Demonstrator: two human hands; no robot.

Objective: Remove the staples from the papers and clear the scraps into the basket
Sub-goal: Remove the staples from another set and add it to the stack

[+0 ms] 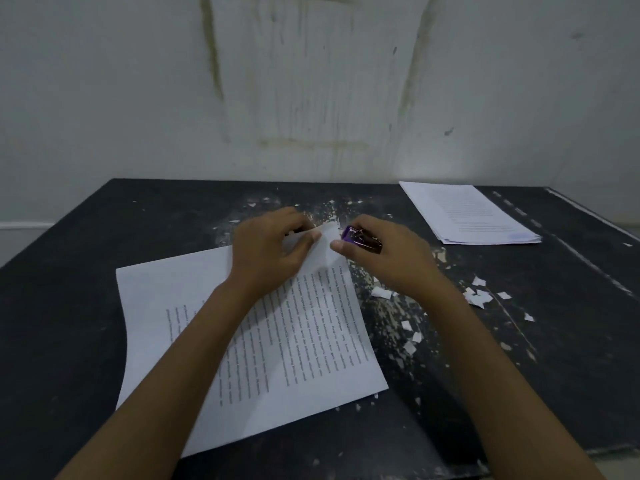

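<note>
A printed sheaf of papers (301,344) lies slanted across the middle of the dark table (69,306). My left hand (266,251) pinches its far corner and lifts that corner off the table. My right hand (384,258) grips a small purple staple remover (360,239), whose tip touches the same corner. Torn white paper scraps (478,294) lie scattered right of the sheaf, with more scraps (412,336) nearer the front. No basket is in view.
A second stack of printed papers (471,214) rests at the back right of the table. Worn paint flecks and small bits litter the table's middle. A stained white wall (311,81) stands right behind the table.
</note>
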